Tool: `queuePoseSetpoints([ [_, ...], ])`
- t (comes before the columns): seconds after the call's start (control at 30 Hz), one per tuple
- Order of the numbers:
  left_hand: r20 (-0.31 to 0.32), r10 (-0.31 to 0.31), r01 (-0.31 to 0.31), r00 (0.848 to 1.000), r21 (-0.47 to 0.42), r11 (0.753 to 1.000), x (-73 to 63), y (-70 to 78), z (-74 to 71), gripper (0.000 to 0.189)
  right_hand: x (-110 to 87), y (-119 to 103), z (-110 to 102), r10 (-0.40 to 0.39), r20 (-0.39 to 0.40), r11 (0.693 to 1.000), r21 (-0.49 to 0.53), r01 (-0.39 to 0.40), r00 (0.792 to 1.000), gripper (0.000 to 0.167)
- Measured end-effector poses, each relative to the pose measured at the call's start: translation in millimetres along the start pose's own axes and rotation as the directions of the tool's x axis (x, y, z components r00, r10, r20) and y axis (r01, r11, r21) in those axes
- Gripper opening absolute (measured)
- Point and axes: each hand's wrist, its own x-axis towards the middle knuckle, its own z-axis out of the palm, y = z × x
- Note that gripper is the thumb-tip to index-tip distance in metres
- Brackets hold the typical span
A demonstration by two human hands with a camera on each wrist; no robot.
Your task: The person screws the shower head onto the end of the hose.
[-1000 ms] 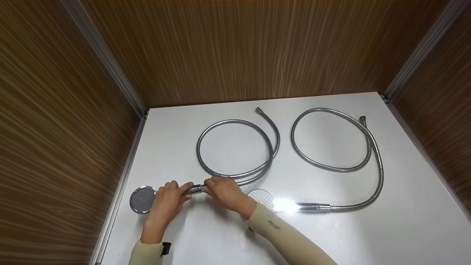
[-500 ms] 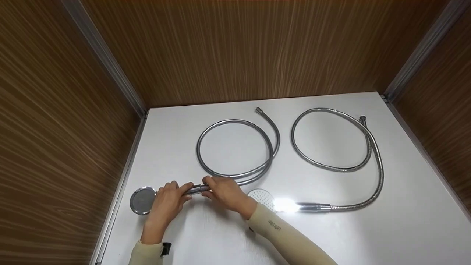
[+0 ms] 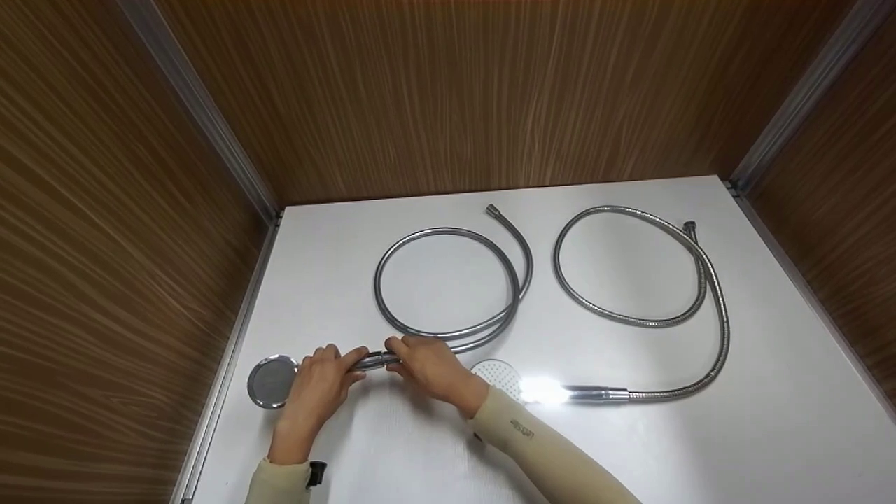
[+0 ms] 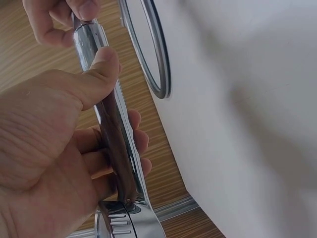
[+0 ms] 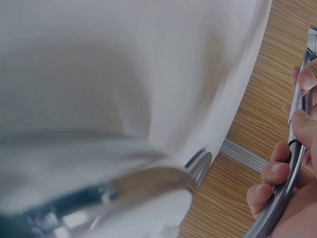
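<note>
In the head view my left hand [image 3: 318,385] grips the chrome handle [image 3: 371,361] of a hand shower at the table's left side. Its round shower head [image 3: 273,381] sticks out beyond the knuckles. The left wrist view shows the fingers wrapped behind the handle [image 4: 116,124], with the thumb laid along it. My right hand [image 3: 430,367] pinches the joint where the handle meets a smooth grey shower hose [image 3: 448,231]. Seen from the right wrist, fingers and thumb curl round the hose end [image 5: 285,191], in line with the handle. My right fingers partly hide the connector.
A second hand shower [image 3: 595,394], with its perforated white face [image 3: 495,378] partly behind my right forearm, lies attached to a ribbed metal hose [image 3: 724,315] looped at right. Wood-grain panels [image 3: 448,98] enclose the white table [image 3: 315,280] at the back and sides.
My right fingers have shifted slightly around the joint between handle and hose. The left hand keeps its grip, and the hoses on the table lie as before.
</note>
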Motion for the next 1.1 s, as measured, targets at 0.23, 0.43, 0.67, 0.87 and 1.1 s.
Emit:
queuePoseSetpoints([
  [0.23,0.013,-0.015,0.015,1.0,0.01,1.0,-0.4,1.2,-1.6,0.036,-1.1,0.9,1.0,-0.016,-0.018,1.0,-0.003,0.016,1.0,0.027],
  [0.43,0.017,-0.021,0.021,1.0,-0.002,1.0,-0.1,1.2,-1.2,0.037,-1.5,0.7,0.3,-0.022,-0.03,1.0,-0.003,0.022,0.999,0.026],
  [0.67,0.003,-0.005,0.005,1.0,0.012,1.0,0.2,0.7,-1.2,0.036,-0.7,-0.1,-0.9,0.001,-0.005,1.0,0.009,-0.001,1.0,0.026],
  [0.87,0.011,-0.014,0.014,1.0,0.014,1.0,1.0,0.8,-2.0,0.036,-0.4,-0.6,-1.3,0.01,-0.015,1.0,0.029,-0.01,1.0,0.03],
  [1.1,0.014,-0.019,0.019,1.0,0.007,1.0,0.8,1.8,-1.7,0.036,-1.2,0.7,0.5,-0.003,-0.001,1.0,0.012,0.003,1.0,0.027],
])
